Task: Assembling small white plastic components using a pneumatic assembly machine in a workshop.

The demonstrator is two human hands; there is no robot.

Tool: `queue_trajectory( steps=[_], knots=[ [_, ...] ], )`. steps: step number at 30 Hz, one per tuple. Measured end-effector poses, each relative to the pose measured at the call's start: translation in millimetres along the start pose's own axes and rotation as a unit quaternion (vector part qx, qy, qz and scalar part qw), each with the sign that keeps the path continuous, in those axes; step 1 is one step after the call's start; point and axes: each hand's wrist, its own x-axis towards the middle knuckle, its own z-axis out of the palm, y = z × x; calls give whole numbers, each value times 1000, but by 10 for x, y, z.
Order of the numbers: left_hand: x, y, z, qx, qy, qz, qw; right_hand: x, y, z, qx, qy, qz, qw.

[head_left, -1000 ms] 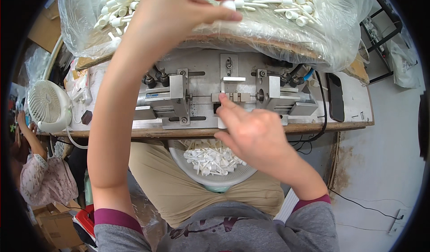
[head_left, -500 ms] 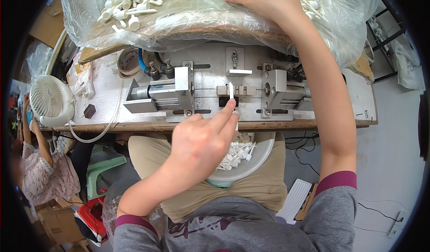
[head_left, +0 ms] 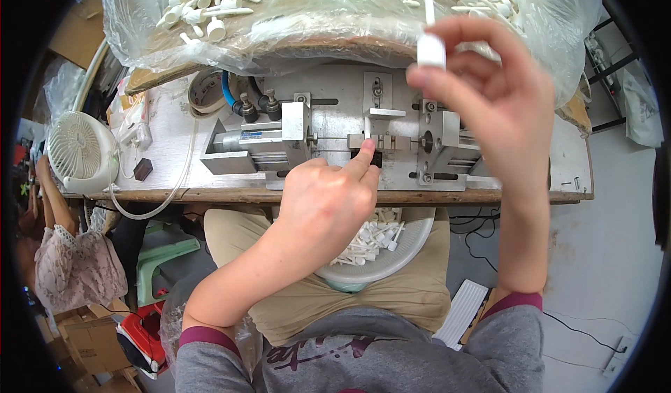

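Note:
Raised over the right part of the metal fixture, my right hand (head_left: pixel 503 89) pinches a white cap with a thin stem (head_left: pixel 431 52) between thumb and index finger. The cap's stem points up and away from me. My left hand (head_left: pixel 328 201) stretches its index finger onto a white piece (head_left: pixel 368 124) in the small metal holder (head_left: pixel 391 141) at the fixture's middle. That fingertip touches the piece's near end and partly hides it. The other left fingers are curled, and their undersides are hidden.
Metal cylinder units stand left (head_left: pixel 258 141) and right (head_left: pixel 447 141) of the holder. Beyond them, a plastic-lined board (head_left: pixel 314 26) bears many white stemmed caps. A basket (head_left: pixel 419 243) of white pieces rests on my lap. A fan (head_left: pixel 82 152) and tape roll (head_left: pixel 207 92) are at left.
My right hand has come back from the pile toward me, now holding a stemmed cap. My left index finger has moved slightly farther forward over the white piece in the holder.

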Motion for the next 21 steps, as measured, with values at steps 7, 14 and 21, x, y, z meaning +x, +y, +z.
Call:
queue_trajectory(
  steps=[7,14,21],
  knots=[
    [520,-425,-493,-153,118,-28,981,-883,110,20,-262,-73,-132,953],
    [1423,-1136,-537,26,186,-46,981,-1088,293,333,-356,-133,-142,914],
    [1491,-1079,-602,-152,52,-140,977,-949,220,426,-433,-156,-154,874]
  ],
)
